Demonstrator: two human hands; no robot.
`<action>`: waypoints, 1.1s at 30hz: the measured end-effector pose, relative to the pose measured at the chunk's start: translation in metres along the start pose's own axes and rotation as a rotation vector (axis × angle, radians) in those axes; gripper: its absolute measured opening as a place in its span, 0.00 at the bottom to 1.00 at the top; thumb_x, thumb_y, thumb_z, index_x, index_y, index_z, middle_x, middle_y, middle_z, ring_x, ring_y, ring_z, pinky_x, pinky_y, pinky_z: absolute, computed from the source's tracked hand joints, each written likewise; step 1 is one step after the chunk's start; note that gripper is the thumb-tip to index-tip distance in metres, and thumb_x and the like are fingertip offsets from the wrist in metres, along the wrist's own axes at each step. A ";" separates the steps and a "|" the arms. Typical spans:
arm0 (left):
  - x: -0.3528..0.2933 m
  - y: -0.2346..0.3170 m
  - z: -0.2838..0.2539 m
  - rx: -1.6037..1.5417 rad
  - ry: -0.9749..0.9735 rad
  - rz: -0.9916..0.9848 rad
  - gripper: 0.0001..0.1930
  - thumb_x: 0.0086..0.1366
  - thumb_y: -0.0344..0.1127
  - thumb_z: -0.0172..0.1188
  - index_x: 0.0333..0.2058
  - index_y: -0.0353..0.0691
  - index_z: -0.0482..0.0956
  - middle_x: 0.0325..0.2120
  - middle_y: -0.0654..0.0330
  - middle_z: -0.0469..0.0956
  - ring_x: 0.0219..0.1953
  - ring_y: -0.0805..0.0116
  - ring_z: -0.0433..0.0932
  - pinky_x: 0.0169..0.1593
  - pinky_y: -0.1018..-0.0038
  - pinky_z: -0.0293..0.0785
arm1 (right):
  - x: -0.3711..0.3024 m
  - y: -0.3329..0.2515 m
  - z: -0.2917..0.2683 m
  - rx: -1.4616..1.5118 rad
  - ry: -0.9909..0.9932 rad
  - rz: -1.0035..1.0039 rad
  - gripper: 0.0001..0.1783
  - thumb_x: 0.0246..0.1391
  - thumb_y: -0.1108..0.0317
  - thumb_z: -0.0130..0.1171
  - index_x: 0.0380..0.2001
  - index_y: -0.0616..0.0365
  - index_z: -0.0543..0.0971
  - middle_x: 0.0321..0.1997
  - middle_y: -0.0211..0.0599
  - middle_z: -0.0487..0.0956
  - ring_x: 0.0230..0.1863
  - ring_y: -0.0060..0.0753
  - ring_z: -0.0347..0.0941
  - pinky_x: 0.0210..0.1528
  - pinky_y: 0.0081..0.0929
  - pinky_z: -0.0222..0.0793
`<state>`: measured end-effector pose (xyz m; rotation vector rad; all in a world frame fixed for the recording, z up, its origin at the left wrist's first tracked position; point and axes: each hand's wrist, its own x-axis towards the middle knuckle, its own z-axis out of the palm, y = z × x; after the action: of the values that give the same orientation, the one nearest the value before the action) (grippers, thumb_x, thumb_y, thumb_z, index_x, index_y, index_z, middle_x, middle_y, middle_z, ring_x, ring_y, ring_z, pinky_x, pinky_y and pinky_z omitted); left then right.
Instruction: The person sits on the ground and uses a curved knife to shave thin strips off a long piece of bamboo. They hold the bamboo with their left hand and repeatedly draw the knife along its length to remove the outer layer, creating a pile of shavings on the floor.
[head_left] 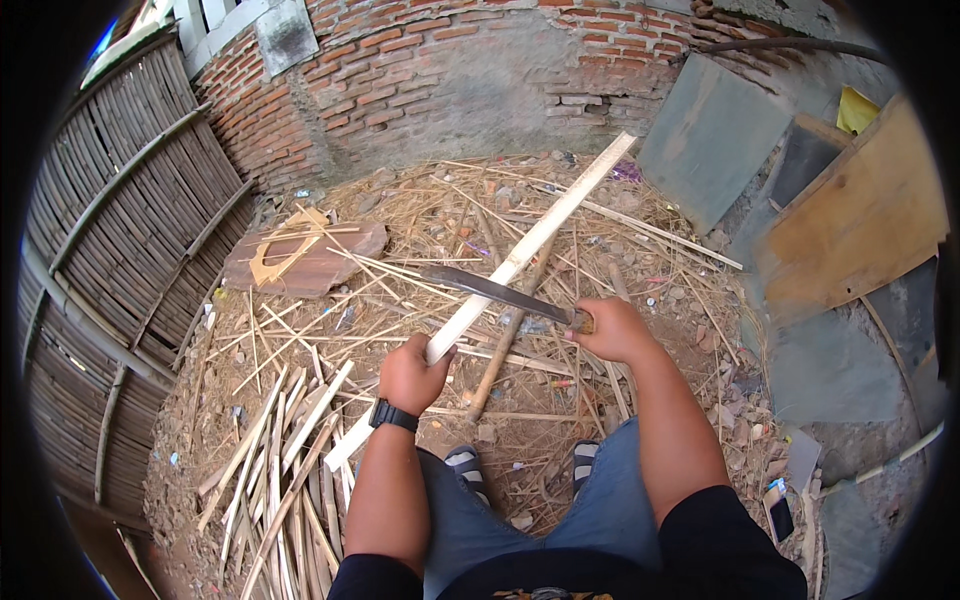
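Observation:
My left hand (412, 375) is closed around a long, pale split bamboo strip (540, 236) near its lower end. The strip slants from beside my left knee up toward the brick wall. A machete (500, 293) with a dark blade and a wooden handle lies across the strip, and my right hand (610, 332) grips its handle. The blade points left, its tip beyond the strip's left edge. Whether the edge has cut into the strip cannot be told. Under the strip, a round bamboo pole (493, 372) lies on the ground.
A pile of split bamboo strips (278, 490) lies at lower left. Further off is a brown board (335, 262) with sticks on it. A woven bamboo fence (115, 260) stands left, a brick wall (400, 90) ahead. Boards (845, 230) lean at right; a phone (779, 512) lies lower right.

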<state>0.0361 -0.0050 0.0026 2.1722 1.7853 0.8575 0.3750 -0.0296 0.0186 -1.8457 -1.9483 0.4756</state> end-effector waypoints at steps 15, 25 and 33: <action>0.002 0.007 0.006 0.002 -0.016 0.015 0.22 0.62 0.52 0.72 0.28 0.36 0.79 0.22 0.45 0.81 0.27 0.43 0.82 0.33 0.55 0.76 | 0.003 0.019 0.009 0.070 0.166 0.050 0.32 0.53 0.50 0.73 0.56 0.59 0.82 0.47 0.57 0.85 0.52 0.58 0.82 0.57 0.45 0.76; 0.002 0.009 0.001 0.051 -0.054 0.022 0.21 0.61 0.52 0.73 0.30 0.37 0.80 0.22 0.46 0.82 0.27 0.45 0.83 0.33 0.55 0.78 | 0.021 0.062 0.003 0.164 0.245 0.252 0.37 0.53 0.51 0.73 0.60 0.63 0.79 0.53 0.60 0.83 0.57 0.57 0.81 0.60 0.44 0.74; 0.002 0.009 0.005 0.022 -0.052 0.023 0.22 0.61 0.51 0.73 0.29 0.36 0.79 0.22 0.46 0.81 0.27 0.44 0.82 0.33 0.55 0.77 | 0.010 0.044 -0.002 0.205 0.223 0.202 0.33 0.55 0.53 0.72 0.58 0.63 0.80 0.51 0.61 0.84 0.56 0.57 0.80 0.59 0.44 0.74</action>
<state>0.0470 -0.0047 0.0034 2.2114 1.7570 0.7831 0.4130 -0.0167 -0.0016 -1.8814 -1.5191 0.4879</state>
